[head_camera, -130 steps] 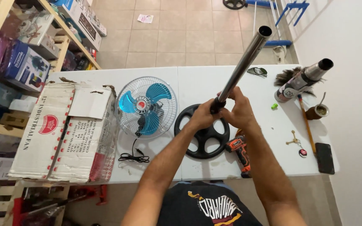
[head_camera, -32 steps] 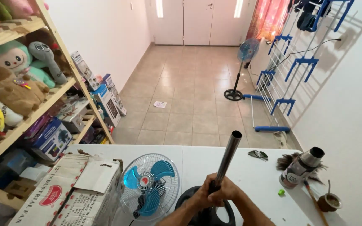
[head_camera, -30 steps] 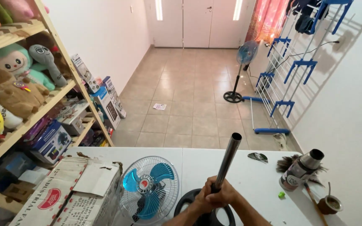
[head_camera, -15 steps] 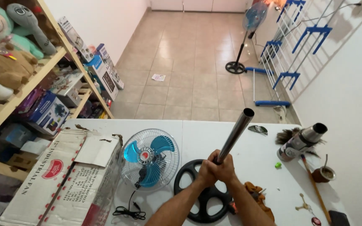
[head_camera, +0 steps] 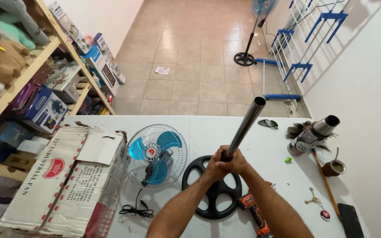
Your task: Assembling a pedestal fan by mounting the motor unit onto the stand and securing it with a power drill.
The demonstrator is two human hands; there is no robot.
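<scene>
A grey metal pole (head_camera: 245,126) rises tilted over the white table (head_camera: 225,128), its lower end above a black round base (head_camera: 212,187). The left hand (head_camera: 214,163) and right hand (head_camera: 234,161) both clasp tightly around the pole's lower part. A blue-bladed fan head (head_camera: 156,155) lies just left, beside a cardboard box (head_camera: 58,176); an orange drill (head_camera: 254,211) is near the base.

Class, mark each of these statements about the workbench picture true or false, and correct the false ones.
1. Both hands, left hand and right hand, grip the metal pole. True.
2. The black round base hangs on the wall. False: it lies on the white table.
3. The fan head has blue blades. True.
4. The cardboard box sits right of the fan head. False: it is on its left.
</scene>
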